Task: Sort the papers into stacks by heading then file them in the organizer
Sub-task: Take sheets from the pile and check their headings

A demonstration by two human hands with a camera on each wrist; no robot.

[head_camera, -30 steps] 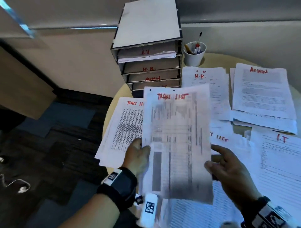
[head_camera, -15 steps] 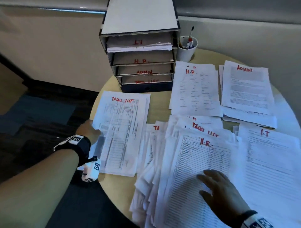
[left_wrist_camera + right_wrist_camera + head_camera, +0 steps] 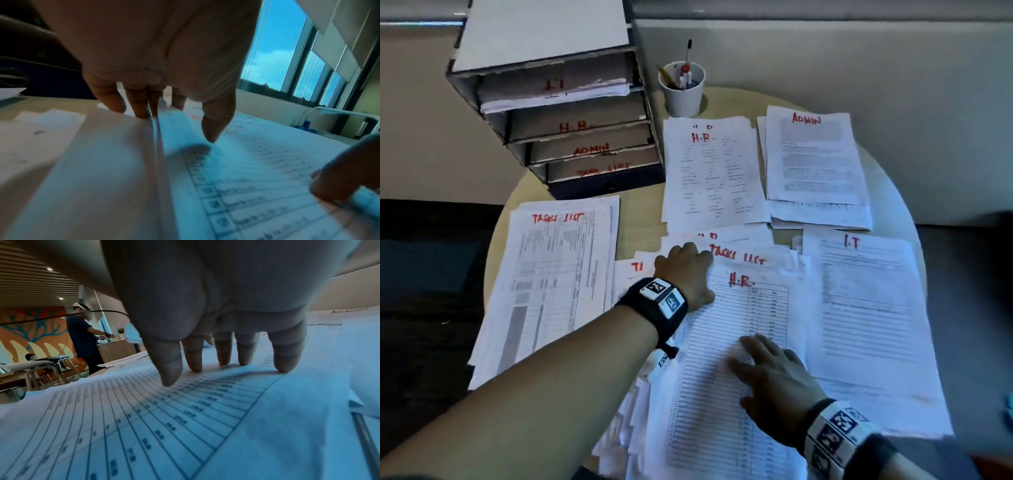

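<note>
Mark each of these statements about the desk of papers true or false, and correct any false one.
1. The top sheet of the unsorted pile is headed H.R. True.
2. The right hand lies on that sheet with fingers spread. True.
3. The organizer has its top slot labelled ADMIN. False: it reads I.T; ADMIN is third down.
4. The Tasks List stack lies right of the pile. False: it lies to the left.
5. The cup holds pens. True.
</note>
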